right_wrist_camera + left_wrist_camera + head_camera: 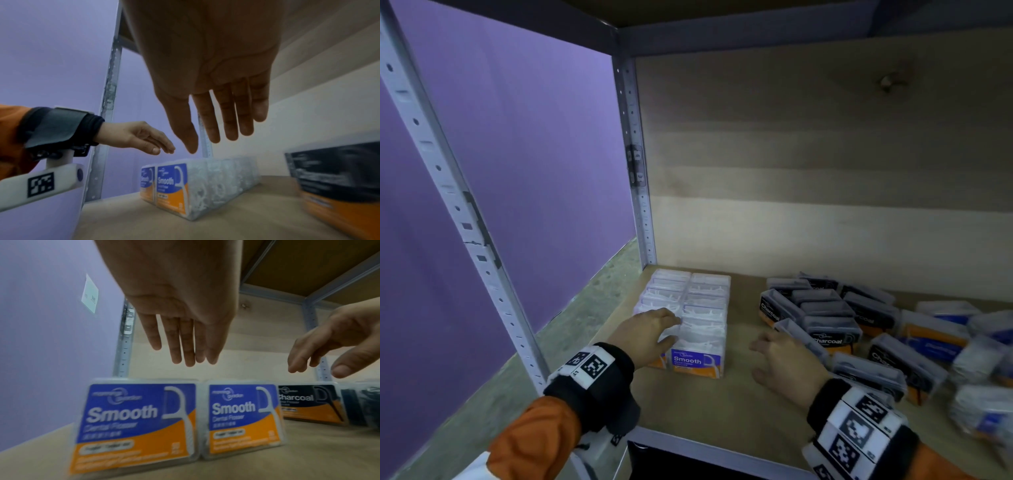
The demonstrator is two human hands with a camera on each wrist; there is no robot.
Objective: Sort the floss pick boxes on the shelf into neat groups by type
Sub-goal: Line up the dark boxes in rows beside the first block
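Observation:
Two tidy rows of clear "Smooth" floss pick boxes (697, 315) with blue and orange labels (133, 423) stand at the shelf's back left. My left hand (650, 330) hovers just over the left row's front boxes, fingers (185, 344) straight, holding nothing. Black "Charcoal" boxes (822, 308) lie in a loose pile to the right. My right hand (784, 359) hangs open over bare shelf between the two groups, fingers (226, 116) straight and empty. In the right wrist view the Smooth rows (197, 183) sit ahead and a Charcoal box (337, 178) is close at right.
More clear boxes with blue and orange labels (945, 329) lie jumbled at the far right. The wooden shelf board (722, 404) has bare room in front. A grey metal upright (640, 171) and purple wall (517, 171) bound the left; a wooden back panel (825, 171) stands behind.

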